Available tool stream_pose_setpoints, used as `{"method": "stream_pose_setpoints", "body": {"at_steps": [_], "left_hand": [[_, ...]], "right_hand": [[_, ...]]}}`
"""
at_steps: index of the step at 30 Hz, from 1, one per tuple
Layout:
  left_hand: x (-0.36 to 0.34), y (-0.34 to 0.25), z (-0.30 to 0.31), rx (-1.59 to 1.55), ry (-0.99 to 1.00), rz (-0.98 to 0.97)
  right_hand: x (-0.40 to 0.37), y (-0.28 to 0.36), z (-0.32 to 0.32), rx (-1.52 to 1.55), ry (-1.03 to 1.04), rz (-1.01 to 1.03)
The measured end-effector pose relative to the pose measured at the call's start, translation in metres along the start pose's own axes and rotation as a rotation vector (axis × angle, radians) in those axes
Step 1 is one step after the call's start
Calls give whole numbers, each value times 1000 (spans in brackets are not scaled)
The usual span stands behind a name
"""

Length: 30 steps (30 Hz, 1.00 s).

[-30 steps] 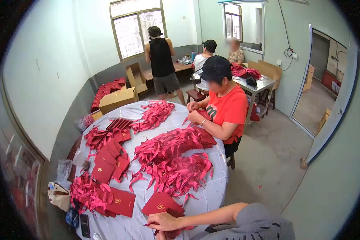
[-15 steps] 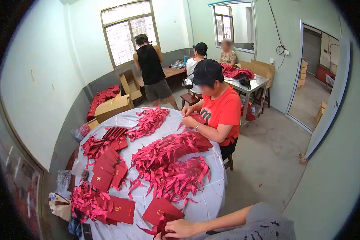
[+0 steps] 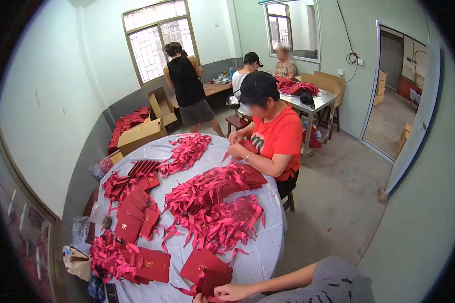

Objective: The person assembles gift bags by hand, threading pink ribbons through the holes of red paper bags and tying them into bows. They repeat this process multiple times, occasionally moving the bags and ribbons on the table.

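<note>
At the bottom edge, my right hand is closed with bent fingers on a dark red gift bag with a pink-red ribbon. Only the fingertips of my left hand show, pinched at the same bag's lower left; the rest is cut off. The held bag stands tilted in front of another red bag with a gold emblem, which lies flat on the table. A loose ribbon end trails to the left. What the fingers do at the bag's lower edge is partly hidden.
The round table has a white cover. It bears a ribbon heap, fanned bags and a ribboned bag stack. A co-worker in a red shirt sits across the right side. Cardboard boxes stand beyond.
The held bag now stands more upright, with its flat face showing more. My right hand has shifted slightly right and down. The view has tilted a little.
</note>
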State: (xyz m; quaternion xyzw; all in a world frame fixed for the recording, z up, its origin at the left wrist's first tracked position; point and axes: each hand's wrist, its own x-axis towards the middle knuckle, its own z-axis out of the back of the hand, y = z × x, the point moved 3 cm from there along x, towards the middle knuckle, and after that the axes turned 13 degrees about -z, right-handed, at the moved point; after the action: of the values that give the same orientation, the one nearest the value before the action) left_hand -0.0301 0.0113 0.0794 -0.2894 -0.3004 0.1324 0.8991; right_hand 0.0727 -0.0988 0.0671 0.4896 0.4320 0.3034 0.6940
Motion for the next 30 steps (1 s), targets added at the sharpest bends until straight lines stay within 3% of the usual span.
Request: {"method": "stream_pose_setpoints", "body": {"at_steps": [1,2,4,5,6,8,9,10,11,12,14,16,17,18,19,21,24,26,30], "left_hand": [[1,1,1,0,15,24],[3,1,1,-3,30,46],[3,7,-1,-71,53,133],[1,16,-3,-90,55,154],[8,11,1,-4,60,29],[12,29,-7,-17,127,93],[18,52,-19,-38,83,-46],[14,72,-26,-46,33,-159],[26,63,-22,-76,146,22],[31,66,-27,-123,110,33],[34,76,-39,11,238,100],[14,115,-61,40,234,-36],[19,122,-68,28,344,147],[1,137,-75,-325,56,-134],[28,108,-58,-31,462,277],[-1,123,-77,176,147,-40],[8,115,-70,253,251,-48],[8,116,-66,258,172,-102],[6,114,-66,240,121,-108]], "right_hand": [[-3,-1,0,76,79,-107],[14,-35,-6,64,202,-79],[24,-56,-8,230,240,-41],[23,-51,-4,222,195,32],[23,-50,-2,168,180,11],[24,-43,4,12,145,-24],[33,-54,3,-143,16,166],[32,-49,5,-242,-70,132],[31,-38,8,-316,-147,185],[34,-21,10,-466,-237,296],[26,19,6,-412,-249,464],[32,42,-14,-435,-140,605],[33,62,-25,-452,-75,665],[28,82,-37,-461,-8,713],[31,93,-51,-423,85,725],[20,119,-78,-397,286,796],[3,139,-113,-415,669,803],[2,134,-130,-384,880,790],[2,127,-137,-389,923,746]]}}
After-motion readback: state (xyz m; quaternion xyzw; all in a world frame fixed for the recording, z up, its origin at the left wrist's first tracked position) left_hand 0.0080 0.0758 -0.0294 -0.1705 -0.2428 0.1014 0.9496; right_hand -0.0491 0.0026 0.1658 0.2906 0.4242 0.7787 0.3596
